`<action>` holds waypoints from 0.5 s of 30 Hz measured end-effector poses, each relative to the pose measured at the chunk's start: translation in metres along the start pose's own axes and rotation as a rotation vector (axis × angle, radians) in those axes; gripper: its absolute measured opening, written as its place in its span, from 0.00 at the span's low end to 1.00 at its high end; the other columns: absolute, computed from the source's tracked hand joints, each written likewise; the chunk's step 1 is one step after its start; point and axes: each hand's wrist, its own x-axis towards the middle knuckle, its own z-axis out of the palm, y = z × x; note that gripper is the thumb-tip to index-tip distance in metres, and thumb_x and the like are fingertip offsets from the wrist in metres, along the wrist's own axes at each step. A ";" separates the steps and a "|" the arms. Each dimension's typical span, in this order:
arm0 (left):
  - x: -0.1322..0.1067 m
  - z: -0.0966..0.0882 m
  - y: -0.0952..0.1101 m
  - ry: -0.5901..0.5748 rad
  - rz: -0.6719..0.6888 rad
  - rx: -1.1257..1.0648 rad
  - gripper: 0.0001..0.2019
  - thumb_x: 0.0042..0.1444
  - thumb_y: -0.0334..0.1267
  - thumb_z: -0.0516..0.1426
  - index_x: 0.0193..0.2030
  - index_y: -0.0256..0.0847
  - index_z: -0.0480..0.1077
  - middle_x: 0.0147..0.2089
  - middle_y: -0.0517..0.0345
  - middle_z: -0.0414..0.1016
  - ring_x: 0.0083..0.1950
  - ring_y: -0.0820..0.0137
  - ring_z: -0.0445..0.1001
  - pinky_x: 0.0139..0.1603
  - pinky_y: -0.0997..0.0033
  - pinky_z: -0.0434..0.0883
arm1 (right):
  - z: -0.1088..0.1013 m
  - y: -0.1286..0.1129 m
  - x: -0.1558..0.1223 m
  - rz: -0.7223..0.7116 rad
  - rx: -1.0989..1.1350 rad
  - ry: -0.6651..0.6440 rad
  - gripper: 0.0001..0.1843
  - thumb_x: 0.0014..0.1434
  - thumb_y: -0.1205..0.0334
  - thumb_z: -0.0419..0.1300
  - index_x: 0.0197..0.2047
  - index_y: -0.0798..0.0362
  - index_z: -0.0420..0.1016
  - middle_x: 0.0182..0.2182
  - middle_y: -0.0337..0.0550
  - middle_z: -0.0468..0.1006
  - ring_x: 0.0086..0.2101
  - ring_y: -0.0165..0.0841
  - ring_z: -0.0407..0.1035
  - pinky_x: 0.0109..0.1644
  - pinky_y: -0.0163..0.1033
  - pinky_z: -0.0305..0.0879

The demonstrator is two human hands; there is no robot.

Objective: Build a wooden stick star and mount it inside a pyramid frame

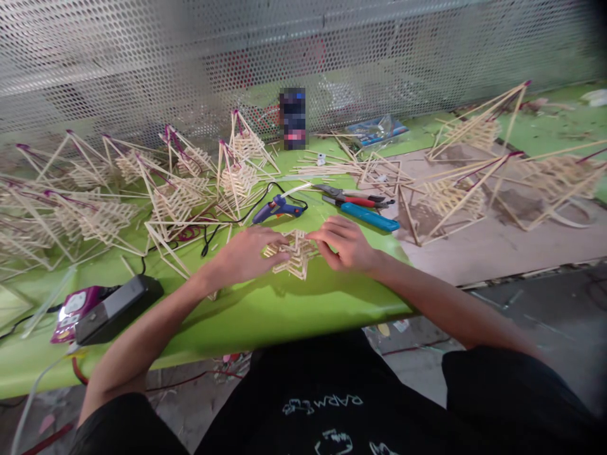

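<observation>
At the centre of the frame, on the green table [284,316], the left hand [246,256] and right hand [344,243] pinch opposite sides of a small stacked-stick lattice [294,253], which looks light, brittle at its glued joints, and best gripped by its outer edges.

Bright, even light — soft shadows under the forearms, edges stretched and blurred, far mesh out of focus.

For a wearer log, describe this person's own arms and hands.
Both forearms are bare to the elbows, with no gloves, rings or watch visible on the left hand or right hand. Black sleeves begin near the upper arms, matching a black top with pale printed lettering.
</observation>
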 end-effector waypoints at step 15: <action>0.002 -0.013 -0.004 0.125 -0.059 -0.401 0.17 0.67 0.49 0.57 0.55 0.44 0.76 0.54 0.53 0.81 0.51 0.65 0.81 0.43 0.69 0.80 | -0.007 -0.005 0.004 0.070 -0.014 0.126 0.13 0.63 0.66 0.60 0.52 0.48 0.74 0.40 0.44 0.82 0.38 0.37 0.76 0.42 0.45 0.68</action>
